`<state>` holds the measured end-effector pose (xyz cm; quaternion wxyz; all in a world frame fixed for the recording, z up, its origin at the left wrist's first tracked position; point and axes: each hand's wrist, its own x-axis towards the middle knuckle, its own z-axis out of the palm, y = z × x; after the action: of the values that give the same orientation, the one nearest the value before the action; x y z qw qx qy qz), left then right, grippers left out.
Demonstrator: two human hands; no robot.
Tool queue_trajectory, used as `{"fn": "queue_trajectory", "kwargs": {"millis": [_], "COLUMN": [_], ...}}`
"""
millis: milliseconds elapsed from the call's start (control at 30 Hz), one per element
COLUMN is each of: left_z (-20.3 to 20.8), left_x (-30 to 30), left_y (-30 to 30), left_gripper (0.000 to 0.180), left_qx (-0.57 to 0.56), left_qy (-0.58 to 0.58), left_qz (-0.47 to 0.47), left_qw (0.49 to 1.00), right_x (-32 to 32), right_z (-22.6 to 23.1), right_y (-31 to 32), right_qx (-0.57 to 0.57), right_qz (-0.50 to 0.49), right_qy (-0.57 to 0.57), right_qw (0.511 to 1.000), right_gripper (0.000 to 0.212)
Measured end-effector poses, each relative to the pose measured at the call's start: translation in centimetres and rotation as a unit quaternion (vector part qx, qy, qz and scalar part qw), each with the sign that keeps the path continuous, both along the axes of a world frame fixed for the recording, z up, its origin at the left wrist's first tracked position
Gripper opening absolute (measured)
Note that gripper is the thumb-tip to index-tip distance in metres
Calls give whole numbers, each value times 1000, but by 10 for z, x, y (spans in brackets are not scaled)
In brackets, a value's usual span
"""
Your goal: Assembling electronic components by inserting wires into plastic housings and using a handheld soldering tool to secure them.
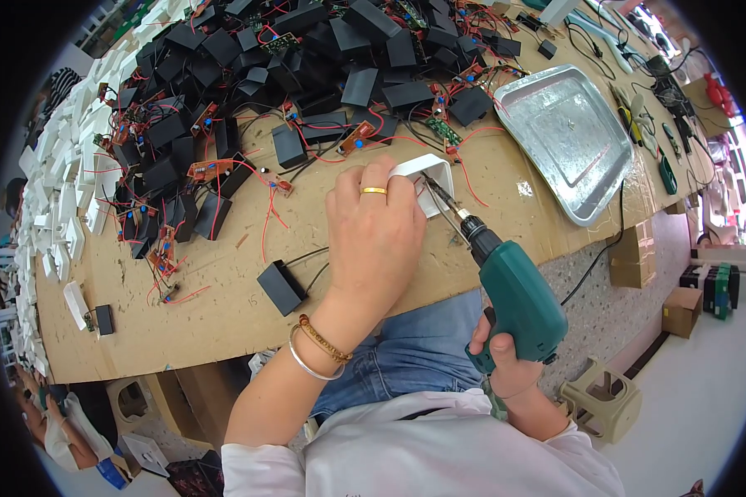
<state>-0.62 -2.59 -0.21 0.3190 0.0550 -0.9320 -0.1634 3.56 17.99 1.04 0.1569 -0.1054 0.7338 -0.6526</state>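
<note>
My left hand [377, 236], with a ring and two bracelets, is closed around a white plastic housing [441, 168] near the table's front edge. The housing's open side faces right. In my right hand [512, 369] is a green corded electric screwdriver [518, 290], gripped by its handle. Its bit points up and left into the housing; whether the tip touches a screw I cannot make out. To the left of my left wrist lies a black box [282, 288], with dark wires running from it toward the hand.
A large heap of black boxes [360, 87] with red-wired circuit boards [356, 139] fills the table's far side. White housings [58, 190] pile up at left. A metal tray [584, 214] stands at right, near pliers [636, 124]. A plastic stool [601, 402] is on the floor.
</note>
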Motion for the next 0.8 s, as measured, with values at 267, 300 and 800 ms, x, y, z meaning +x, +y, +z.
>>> {"fn": "queue_trajectory", "kwargs": {"millis": [267, 300, 800], "left_z": [1, 1, 6], "left_x": [0, 0, 2], "left_y": [0, -1, -1], "left_gripper": [16, 16, 14], "left_qx": [8, 7, -1], "left_qy": [-3, -3, -5], "left_qz": [0, -4, -10], "left_qw": [1000, 1000, 1000], "right_x": [3, 4, -107], "right_z": [0, -2, 48], "right_y": [7, 8, 31], "right_qx": [-4, -30, 356], "right_qz": [5, 1, -209], "right_qy": [-28, -32, 301], "right_qw": [1000, 999, 859], "right_gripper": [72, 73, 41]}}
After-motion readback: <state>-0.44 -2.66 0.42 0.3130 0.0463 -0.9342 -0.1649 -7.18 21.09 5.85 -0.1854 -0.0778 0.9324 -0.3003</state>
